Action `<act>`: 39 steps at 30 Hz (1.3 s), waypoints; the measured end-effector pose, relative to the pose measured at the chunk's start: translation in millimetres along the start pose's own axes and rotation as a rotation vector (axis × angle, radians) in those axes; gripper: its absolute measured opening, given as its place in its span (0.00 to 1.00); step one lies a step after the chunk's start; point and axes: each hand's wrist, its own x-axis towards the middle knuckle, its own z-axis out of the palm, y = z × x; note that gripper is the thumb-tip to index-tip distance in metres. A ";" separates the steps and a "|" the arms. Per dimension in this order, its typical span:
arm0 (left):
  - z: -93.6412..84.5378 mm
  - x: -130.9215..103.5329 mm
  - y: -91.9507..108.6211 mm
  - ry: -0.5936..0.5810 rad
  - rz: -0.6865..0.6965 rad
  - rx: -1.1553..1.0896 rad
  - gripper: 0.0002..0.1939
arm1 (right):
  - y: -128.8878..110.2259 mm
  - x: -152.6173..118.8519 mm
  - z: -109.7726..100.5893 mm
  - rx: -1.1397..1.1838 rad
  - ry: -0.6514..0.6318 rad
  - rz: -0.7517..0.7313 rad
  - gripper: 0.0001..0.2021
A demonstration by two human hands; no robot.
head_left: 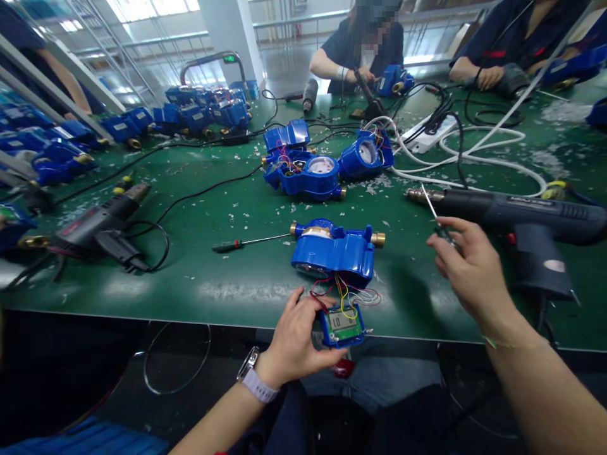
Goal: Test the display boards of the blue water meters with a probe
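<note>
Two hands at work over the near edge of a green tabletop point(190, 278). Left hand point(296, 338): fingers curled around a small blue display board point(342, 325), gripping it at its left side just past the tabletop edge; watch with a pale strap on the wrist. Display board joined by red, yellow and white wires point(346, 294) to a blue water meter point(334, 249) lying on the tabletop just beyond it, brass fittings at both ends. Right hand point(467, 265): raised above the tabletop to the right of the meter, thumb and fingers pinched on a thin metal tool point(432, 212), tip pointing up and away; thin band on the wrist. Heat gun point(516, 218) lying on the tabletop just behind the right hand, nozzle to the left. Screwdriver point(249, 242) flat on the tabletop left of the meter, tip near its brass fitting. Two more opened blue meters point(322, 167) farther back at centre, wires exposed. Drill point(97, 221) with black cable at far left. White power strip point(424, 136) and looped white cable at back right. Pale scraps scattered across the tabletop. Other people seated at the far side, hands on further blue meters.
</note>
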 end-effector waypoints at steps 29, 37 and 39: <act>-6.2 5.0 0.2 -0.125 0.007 0.033 0.30 | -60.7 -139.8 -23.9 -0.148 -0.387 -0.300 0.10; -7.5 3.4 -2.6 -0.127 0.034 0.034 0.31 | -66.2 -135.7 -20.6 -0.108 -0.453 -0.344 0.10; -7.5 3.7 -3.4 -0.129 0.042 0.035 0.31 | -67.6 -134.0 -20.0 -0.113 -0.450 -0.362 0.11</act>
